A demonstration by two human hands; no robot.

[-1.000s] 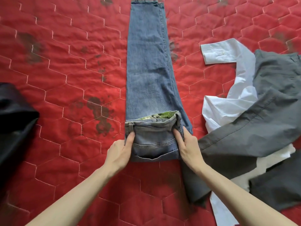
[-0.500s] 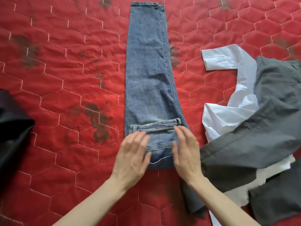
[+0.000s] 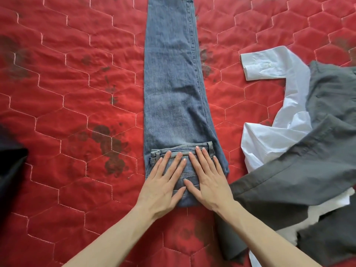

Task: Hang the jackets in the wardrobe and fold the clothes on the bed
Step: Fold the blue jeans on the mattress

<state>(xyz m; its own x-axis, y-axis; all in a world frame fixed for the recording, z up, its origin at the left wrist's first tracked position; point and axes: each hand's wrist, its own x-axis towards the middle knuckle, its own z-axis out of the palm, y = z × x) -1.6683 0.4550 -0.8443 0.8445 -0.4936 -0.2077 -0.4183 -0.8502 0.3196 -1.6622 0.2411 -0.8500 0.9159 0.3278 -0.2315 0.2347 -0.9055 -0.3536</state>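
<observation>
The jeans (image 3: 171,83) lie lengthwise on the red quilted bed (image 3: 77,93), waist end folded over the legs at the near end. Left hand (image 3: 163,184) and right hand (image 3: 208,178) press flat on the fold, grip released, fingers straight. A white shirt (image 3: 269,132) and grey garment (image 3: 308,170) lie right; a black garment (image 3: 9,166) lies left.

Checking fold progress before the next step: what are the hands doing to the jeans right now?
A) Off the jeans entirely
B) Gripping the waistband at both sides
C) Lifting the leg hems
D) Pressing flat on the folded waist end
D: the left hand and right hand lie flat, fingers straight, on the folded waist end of the jeans.
</observation>
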